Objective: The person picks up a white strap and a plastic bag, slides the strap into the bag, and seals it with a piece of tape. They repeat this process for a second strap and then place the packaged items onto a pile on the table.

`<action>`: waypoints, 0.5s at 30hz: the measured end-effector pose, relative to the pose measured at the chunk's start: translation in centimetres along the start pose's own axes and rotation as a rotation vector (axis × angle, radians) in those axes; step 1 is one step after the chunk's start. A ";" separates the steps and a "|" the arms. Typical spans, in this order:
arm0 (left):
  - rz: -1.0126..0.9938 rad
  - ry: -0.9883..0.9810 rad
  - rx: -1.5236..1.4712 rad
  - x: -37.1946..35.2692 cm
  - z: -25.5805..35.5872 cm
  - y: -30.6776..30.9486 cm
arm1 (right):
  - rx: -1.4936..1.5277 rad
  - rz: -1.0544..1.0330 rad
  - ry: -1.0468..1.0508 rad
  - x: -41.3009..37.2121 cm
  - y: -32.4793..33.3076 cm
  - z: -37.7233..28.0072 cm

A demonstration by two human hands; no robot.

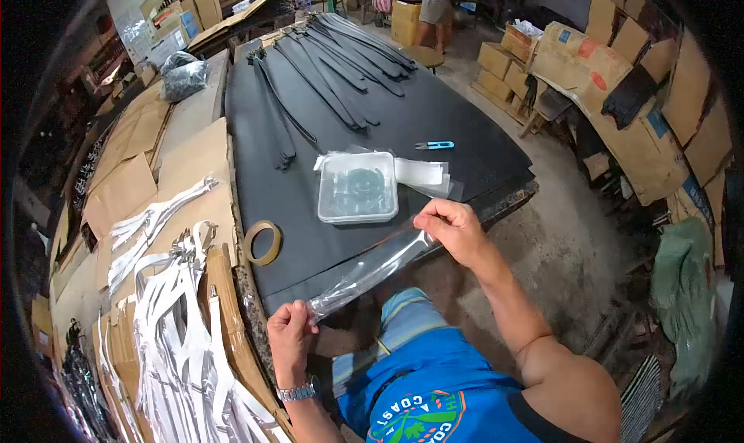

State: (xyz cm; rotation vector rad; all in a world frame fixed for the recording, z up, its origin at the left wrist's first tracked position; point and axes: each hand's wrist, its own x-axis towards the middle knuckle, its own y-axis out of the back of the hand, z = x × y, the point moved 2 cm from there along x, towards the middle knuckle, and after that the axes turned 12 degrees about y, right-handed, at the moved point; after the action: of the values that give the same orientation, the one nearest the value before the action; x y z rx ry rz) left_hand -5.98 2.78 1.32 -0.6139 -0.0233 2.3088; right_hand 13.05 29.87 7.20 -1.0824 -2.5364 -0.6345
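Observation:
A long clear plastic bag (370,271) is stretched between my two hands above the front edge of the black table. My left hand (291,328), with a watch at the wrist, pinches its lower left end. At the upper right end, my right hand (453,230) closes thumb and fingers on the plastic. Just beyond the bag stands a white plastic tub (325,203) with coiled clear material inside. Flat plastic sleeves with a white strip (421,173) lie against the tub's right side. Blue-handled thread snips (435,145) rest farther back on the table.
A roll of tan tape (248,245) stands at the table's left edge. White straps with metal clips (178,311) pile on cardboard at the left; black straps (341,63) lie at the table's far end. Cardboard boxes (496,69) and a person (436,13) are in the background.

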 end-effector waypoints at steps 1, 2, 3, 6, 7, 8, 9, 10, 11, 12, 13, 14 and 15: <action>0.004 -0.005 0.015 0.1 0.0 0.1 | -0.029 -0.003 -0.017 0.1 0.2 0.0; 0.009 -0.012 0.030 0.2 -0.1 0.0 | -0.057 -0.007 -0.032 0.1 0.3 -0.1; -0.024 0.003 -0.019 0.1 0.1 -0.3 | -0.046 -0.007 -0.034 0.2 0.4 0.0; -0.030 -0.030 0.002 -0.1 0.5 -0.4 | -0.087 0.041 0.054 0.5 0.3 0.7; -0.036 -0.018 0.012 -0.3 0.5 -0.4 | -0.086 0.031 0.023 0.6 0.4 0.7; -0.042 -0.007 0.022 -0.4 0.6 -0.3 | -0.085 0.023 -0.006 0.7 0.5 0.6; -0.048 0.005 0.032 -0.4 0.6 -0.2 | -0.086 0.014 -0.035 0.8 0.6 0.6; -0.060 0.018 0.020 -0.4 0.5 0.0 | -0.082 0.008 -0.039 0.9 0.6 0.5; -0.071 0.032 0.008 -0.3 0.5 0.2 | -0.077 0.003 -0.042 1.0 0.5 0.4; -0.082 0.046 -0.003 -0.3 0.5 0.3 | -0.073 -0.003 -0.046 1.1 0.4 0.3; -0.087 0.032 -0.020 -0.3 0.3 0.3 | -0.060 0.002 -0.038 1.2 0.3 0.3; -0.094 0.019 -0.037 -0.1 0.1 0.3 | -0.047 0.007 -0.030 1.3 0.2 0.4; -0.100 0.005 -0.053 0.0 0.0 0.3 | -0.033 0.014 -0.022 1.4 0.3 0.5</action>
State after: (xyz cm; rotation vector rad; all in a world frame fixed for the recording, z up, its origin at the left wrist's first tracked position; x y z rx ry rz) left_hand -6.15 2.55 1.28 -0.6306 -0.1108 2.2156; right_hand 12.26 31.13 7.45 -1.1230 -2.5431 -0.6673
